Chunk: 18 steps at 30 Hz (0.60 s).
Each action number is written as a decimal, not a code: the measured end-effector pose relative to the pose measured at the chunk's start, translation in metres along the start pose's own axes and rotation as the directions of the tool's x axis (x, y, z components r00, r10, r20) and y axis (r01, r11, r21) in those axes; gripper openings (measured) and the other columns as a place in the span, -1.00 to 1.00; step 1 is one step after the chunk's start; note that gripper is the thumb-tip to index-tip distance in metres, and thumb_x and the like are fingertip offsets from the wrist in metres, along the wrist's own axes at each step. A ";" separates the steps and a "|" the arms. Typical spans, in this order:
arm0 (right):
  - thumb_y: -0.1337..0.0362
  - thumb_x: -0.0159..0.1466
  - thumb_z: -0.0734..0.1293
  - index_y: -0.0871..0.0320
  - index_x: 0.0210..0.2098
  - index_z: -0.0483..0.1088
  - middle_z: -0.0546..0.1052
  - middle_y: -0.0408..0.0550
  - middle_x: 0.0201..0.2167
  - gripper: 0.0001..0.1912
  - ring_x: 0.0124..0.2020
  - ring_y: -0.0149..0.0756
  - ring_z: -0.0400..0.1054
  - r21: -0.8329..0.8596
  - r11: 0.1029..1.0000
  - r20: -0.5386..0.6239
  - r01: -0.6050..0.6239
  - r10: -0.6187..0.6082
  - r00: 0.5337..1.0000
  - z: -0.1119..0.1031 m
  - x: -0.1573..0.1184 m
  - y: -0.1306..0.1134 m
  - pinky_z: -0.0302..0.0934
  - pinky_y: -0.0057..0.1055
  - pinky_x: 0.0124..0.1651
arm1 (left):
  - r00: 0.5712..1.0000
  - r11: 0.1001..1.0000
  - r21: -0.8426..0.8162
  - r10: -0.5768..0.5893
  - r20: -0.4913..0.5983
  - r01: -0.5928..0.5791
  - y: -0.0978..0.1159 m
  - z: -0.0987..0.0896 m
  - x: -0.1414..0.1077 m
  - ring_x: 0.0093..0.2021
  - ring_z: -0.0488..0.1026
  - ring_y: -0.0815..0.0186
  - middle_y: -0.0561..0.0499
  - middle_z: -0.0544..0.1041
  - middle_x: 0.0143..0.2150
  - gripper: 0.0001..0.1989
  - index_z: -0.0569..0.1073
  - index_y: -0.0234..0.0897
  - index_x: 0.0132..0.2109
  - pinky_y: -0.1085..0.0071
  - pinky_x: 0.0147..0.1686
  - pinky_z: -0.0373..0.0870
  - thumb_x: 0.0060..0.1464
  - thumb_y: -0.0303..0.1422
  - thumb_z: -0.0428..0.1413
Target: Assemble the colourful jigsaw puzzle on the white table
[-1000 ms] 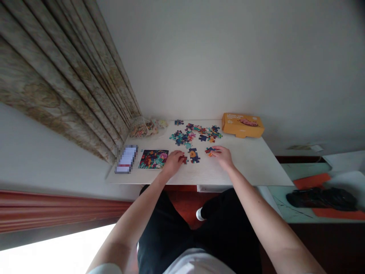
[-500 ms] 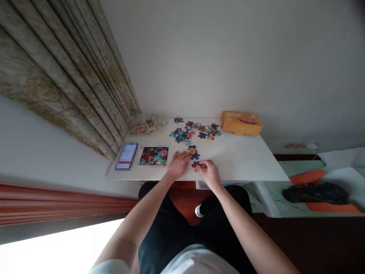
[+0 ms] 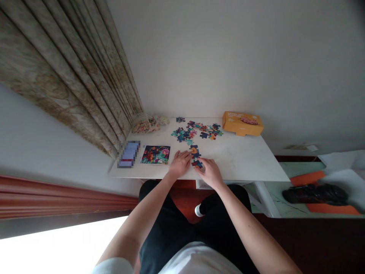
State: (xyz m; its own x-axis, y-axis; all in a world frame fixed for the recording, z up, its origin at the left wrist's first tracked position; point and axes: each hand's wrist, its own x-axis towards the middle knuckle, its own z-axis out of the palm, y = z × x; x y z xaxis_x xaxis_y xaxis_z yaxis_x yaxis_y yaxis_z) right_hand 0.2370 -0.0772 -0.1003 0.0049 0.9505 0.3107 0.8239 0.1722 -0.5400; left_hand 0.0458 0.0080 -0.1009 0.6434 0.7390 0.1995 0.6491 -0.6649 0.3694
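Two dark-blue puzzle pieces with an orange ring shape (image 3: pixel 195 150) lie on the white table in front of me. My left hand (image 3: pixel 180 164) rests beside them, fingers stretched out and fingertips at their left edge. Just below, at the near side, is another puzzle piece (image 3: pixel 197 164), blue with some red. The thumb and fingers of my right hand (image 3: pixel 211 173) pinch its right side, covering part of it. Its upper edge is right against the pieces above; whether they interlock I cannot tell. Left of my left hand lies a colourful picture sheet (image 3: pixel 155 155).
Several loose puzzle pieces (image 3: pixel 184 134) are spread farther back on the table (image 3: pixel 242 160). A yellow box (image 3: pixel 243 123) stands at the back right. A clear bag of pieces (image 3: pixel 145 125) sits by the curtain (image 3: pixel 114 76), with a phone (image 3: pixel 129 154) at the left edge.
My right hand has brought the lower puzzle piece up closer to the pieces above it, and its fingers now cover more of its near side. My left hand stays beside the pieces.
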 end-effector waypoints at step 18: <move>0.31 0.25 0.45 0.03 0.16 0.44 0.56 0.05 0.04 -0.53 0.07 -0.06 0.47 0.174 0.982 0.085 0.073 -0.088 0.992 -0.007 0.000 0.023 0.35 -0.11 0.17 | 1.000 1.000 0.000 0.023 0.006 -0.023 0.006 -0.006 -0.001 0.45 0.27 0.13 -0.10 0.40 0.42 -0.48 0.39 -0.13 0.37 -0.06 0.47 0.08 0.33 -0.51 -0.01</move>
State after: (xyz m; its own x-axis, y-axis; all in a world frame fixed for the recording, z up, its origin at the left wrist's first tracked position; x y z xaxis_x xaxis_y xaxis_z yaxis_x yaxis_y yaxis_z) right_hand 0.2598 -0.0748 -0.1072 -0.1164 0.9502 0.2892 0.7109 0.2831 -0.6439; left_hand 0.0467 0.0044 -0.0937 0.6602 0.7232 0.2027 0.6343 -0.6814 0.3652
